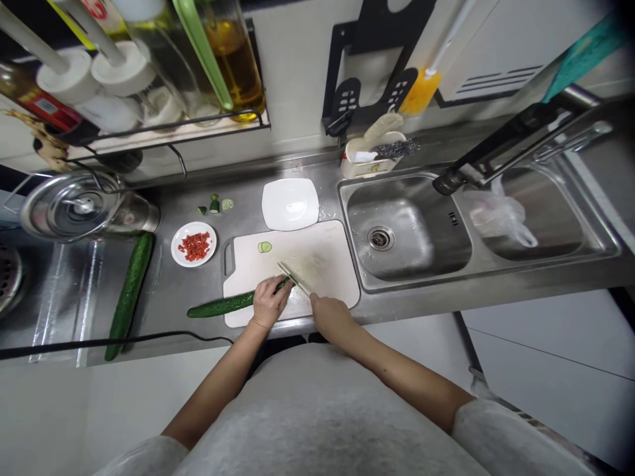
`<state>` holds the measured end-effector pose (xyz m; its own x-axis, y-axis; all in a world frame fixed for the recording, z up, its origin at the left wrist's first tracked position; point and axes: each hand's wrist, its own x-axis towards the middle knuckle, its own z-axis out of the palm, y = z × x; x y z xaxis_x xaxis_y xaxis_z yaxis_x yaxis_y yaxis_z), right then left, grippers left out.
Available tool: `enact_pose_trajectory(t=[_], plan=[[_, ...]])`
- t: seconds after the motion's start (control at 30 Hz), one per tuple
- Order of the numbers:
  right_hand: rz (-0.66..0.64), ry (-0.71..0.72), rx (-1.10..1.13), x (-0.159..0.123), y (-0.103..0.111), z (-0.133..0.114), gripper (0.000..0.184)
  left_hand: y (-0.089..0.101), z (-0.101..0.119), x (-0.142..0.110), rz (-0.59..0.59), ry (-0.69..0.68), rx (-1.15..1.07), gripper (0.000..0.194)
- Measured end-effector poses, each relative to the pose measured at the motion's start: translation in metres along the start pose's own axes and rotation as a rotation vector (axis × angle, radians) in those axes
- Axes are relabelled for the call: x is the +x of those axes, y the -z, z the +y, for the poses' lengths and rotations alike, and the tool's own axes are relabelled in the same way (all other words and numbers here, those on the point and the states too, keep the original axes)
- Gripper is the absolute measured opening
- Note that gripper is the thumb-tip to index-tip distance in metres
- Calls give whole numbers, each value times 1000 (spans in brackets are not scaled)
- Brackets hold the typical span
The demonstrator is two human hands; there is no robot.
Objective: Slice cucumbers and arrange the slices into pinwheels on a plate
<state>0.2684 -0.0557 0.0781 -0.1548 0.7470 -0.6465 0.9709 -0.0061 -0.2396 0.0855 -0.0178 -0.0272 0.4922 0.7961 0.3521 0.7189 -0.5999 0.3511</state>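
My left hand (270,302) is closed around a long green cucumber (218,308), near its right end. The cucumber lies across the left part of a white cutting board (248,277) and sticks out past its edge. My right hand (331,318) grips the handle of a kitchen knife (296,280); its blade is at the cucumber's right end, close to my left fingers. Whether the blade is in the cucumber I cannot tell. A few cucumber slices (264,247) rest on the upper left of the board.
Behind the board sits a white square plate (290,203). Left are a small plate of chopped red pieces (194,244), cucumber ends (214,205) and another cucumber (129,294). A steel sink (407,225) is right. A black cord (149,337) runs along the counter's front.
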Motion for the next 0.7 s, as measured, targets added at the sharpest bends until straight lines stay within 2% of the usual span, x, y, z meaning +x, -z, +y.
enact_pose_trajectory(t=[0.2, 0.7], plan=[[-62, -7, 20, 1, 6, -2, 27, -1, -1, -2, -2, 1, -8, 23], [-48, 17, 56, 7, 4, 1, 30, -5, -1, -5, 40, -34, -5, 27]])
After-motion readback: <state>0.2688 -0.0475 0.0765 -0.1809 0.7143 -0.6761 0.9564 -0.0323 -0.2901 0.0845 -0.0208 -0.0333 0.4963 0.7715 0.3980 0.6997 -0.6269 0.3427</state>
